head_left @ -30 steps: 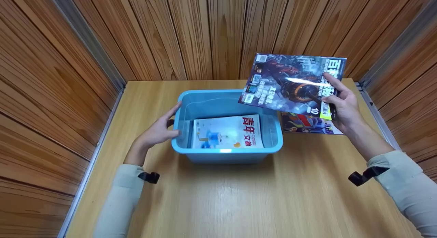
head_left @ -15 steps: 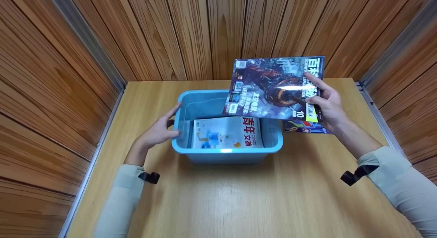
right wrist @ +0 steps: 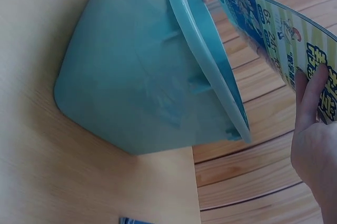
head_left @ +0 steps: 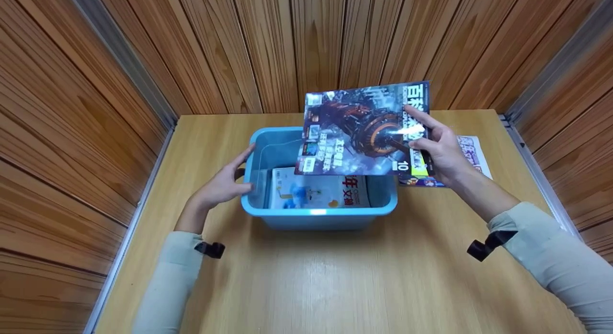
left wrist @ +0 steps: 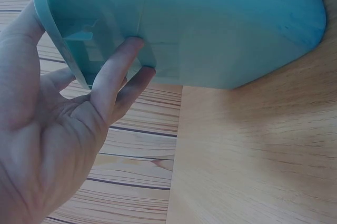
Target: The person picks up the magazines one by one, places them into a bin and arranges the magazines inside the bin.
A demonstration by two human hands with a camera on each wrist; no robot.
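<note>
My right hand pinches a dark glossy magazine by its right edge, thumb on the cover. It hangs tilted above the right half of a blue plastic bin. A white magazine lies flat inside the bin, partly hidden by the held one. My left hand rests against the bin's left wall, fingers straight. In the left wrist view, the left hand's fingers touch the bin under its rim. The right wrist view shows my right hand on the magazine beside the bin.
Another colourful magazine lies flat on the wooden table to the right of the bin, behind my right hand. Wooden panel walls close in the table on the left, back and right.
My right hand has carried the dark magazine leftward, from beside the bin to above its right half, uncovering part of the magazine on the table. The left hand has stayed on the bin.
</note>
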